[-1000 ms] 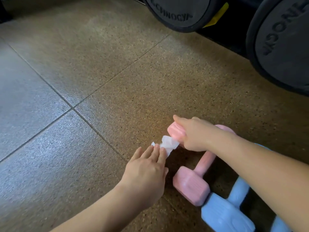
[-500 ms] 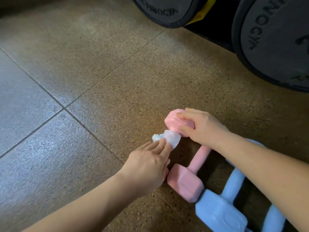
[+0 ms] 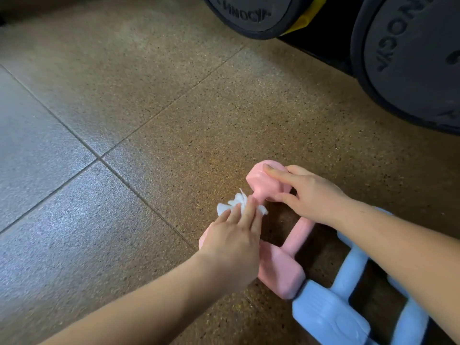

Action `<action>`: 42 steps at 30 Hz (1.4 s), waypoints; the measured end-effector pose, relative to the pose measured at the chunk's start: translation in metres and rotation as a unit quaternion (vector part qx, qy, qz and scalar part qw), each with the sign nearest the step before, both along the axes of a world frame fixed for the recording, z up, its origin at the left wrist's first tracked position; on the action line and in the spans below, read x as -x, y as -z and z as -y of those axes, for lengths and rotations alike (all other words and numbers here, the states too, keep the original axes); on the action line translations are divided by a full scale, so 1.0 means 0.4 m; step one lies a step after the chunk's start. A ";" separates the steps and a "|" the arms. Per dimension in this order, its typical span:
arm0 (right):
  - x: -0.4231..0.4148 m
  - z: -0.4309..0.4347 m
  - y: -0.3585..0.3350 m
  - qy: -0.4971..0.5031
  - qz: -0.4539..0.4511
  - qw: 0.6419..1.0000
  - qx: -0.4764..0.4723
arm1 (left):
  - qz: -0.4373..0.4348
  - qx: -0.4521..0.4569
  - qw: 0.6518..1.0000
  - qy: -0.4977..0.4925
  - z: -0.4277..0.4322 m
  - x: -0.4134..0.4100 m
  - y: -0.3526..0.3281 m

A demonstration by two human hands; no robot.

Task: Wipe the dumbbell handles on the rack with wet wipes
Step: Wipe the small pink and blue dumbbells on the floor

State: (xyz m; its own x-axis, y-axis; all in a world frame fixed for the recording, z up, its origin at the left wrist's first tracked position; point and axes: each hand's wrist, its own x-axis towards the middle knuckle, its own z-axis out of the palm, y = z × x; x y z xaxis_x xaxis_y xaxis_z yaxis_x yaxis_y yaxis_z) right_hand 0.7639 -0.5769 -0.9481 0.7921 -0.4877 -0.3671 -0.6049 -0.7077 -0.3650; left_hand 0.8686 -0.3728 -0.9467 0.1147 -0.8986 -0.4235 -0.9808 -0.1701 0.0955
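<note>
Item: wet wipe (image 3: pixel 236 205), one, white, bunched against the handle of first pink dumbbell (image 3: pixel 257 179), gripped under left hand (image 3: pixel 232 245) fingers; thumb hidden. Right hand (image 3: pixel 311 196) clasped that dumbbell's far head. Second pink dumbbell (image 3: pixel 281 272) lay beside it on floor (image 3: pixel 124 120). Blue dumbbells (image 3: pixel 328 319), two, adjoining. Black weight plates (image 3: pixel 410 58), two, beyond.
</note>
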 end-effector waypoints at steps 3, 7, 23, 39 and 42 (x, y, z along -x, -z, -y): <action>-0.016 -0.017 0.000 0.011 0.012 1.000 0.001 | -0.067 0.014 0.997 -0.045 0.054 -0.036 0.007; -0.016 -0.017 0.001 0.029 0.025 0.999 -0.017 | -0.046 0.001 0.999 -0.027 0.021 -0.023 -0.011; -0.005 -0.037 0.017 0.018 0.026 0.999 0.043 | -0.095 0.205 0.957 -0.183 0.040 -0.102 0.036; -0.048 -0.020 0.030 0.031 0.076 0.996 -0.033 | 0.059 0.102 0.991 -0.055 0.006 -0.056 -0.021; -0.043 -0.020 0.031 0.027 0.072 0.997 -0.022 | 0.007 0.020 0.999 -0.035 0.008 -0.051 -0.018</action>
